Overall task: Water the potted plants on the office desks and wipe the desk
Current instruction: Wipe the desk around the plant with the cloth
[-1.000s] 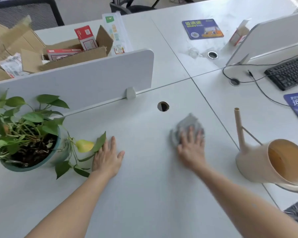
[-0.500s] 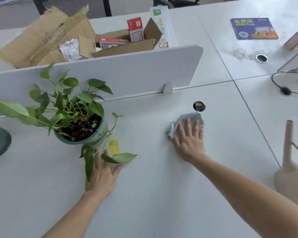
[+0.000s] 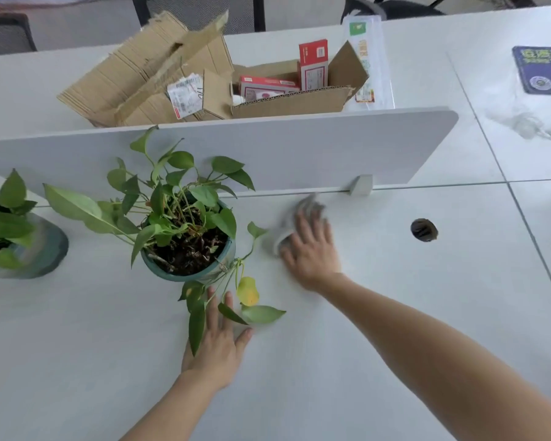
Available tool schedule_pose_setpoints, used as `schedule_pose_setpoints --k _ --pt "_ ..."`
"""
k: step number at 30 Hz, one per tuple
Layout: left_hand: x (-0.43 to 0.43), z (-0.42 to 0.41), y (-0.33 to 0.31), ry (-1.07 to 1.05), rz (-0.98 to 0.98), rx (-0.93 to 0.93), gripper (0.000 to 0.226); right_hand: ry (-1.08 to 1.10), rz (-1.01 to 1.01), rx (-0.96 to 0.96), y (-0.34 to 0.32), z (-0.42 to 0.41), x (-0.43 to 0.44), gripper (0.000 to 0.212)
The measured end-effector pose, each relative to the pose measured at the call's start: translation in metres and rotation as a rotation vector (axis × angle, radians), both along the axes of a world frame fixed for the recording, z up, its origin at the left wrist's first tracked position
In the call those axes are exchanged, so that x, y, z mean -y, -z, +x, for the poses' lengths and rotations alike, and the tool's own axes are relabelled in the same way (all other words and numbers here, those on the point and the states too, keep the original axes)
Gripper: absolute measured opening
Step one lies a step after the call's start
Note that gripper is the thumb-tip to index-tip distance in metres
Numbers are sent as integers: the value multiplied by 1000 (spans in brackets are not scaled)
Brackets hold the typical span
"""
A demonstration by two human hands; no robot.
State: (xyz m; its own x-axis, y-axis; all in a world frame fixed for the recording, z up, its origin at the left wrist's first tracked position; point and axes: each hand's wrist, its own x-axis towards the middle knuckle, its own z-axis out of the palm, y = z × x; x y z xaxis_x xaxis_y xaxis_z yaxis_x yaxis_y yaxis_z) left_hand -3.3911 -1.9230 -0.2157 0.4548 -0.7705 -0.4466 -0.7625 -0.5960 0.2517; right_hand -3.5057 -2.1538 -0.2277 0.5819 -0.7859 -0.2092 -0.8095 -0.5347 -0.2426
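Head view: we are mid-wipe. Our right hand (image 3: 310, 253), fingers straight, presses the cloth (image 3: 303, 207) on the desk (image 3: 395, 300) beside the plant (image 3: 185, 237) (1 of 2; watering we cannot confirm); our left hand (image 3: 217, 348) rests flat and empty.

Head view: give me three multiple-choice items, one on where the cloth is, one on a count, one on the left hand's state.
1. Where is the grey cloth? A. under the right hand, right of the central potted plant; B. inside the pot; C. left of both plants.
2. How many potted plants show? A. one; B. two; C. four.
3. The left hand is: A. gripping the pot; B. flat on the desk, fingers straight; C. pinching the cloth.
Answers: 1 A, the hand presses it beside the leaves; 2 B, a second plant stands at the left edge; 3 B, it holds nothing.
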Motion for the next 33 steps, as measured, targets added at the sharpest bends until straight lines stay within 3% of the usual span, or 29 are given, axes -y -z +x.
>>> schedule_pose_setpoints --k 2,3,5,8,10,13,17,21,25,28,31,33 --pt "2 2 4 27 42 21 81 -310 13 -21 5 15 1 79" --pt "2 3 6 33 65 26 84 -363 22 -24 6 21 13 80" --pt "2 4 4 33 82 40 92 -259 26 -19 3 25 38 75" --pt "-1 5 9 34 76 38 96 118 38 27 11 17 30 65" --pt "0 7 10 26 70 10 92 191 14 44 15 12 5 64" --pt "1 5 13 11 46 -70 79 79 -4 77 23 -17 -41 61" --pt "2 3 8 -13 26 -152 80 -73 -117 95 29 -69 -112 59" --pt "-3 29 -18 240 151 -27 71 -74 -155 42 24 -100 -167 56" --pt "-18 69 -44 257 207 -93 38 -172 -240 31 4 -71 -201 48" --pt "-23 95 -60 264 247 -95 28 -145 -282 112 -23 -26 -211 36" --pt "-24 132 -79 220 214 -98 27 81 -116 282 -68 37 -214 24" --pt "-23 159 -82 106 194 -132 27 326 233 387 -101 80 -208 34"
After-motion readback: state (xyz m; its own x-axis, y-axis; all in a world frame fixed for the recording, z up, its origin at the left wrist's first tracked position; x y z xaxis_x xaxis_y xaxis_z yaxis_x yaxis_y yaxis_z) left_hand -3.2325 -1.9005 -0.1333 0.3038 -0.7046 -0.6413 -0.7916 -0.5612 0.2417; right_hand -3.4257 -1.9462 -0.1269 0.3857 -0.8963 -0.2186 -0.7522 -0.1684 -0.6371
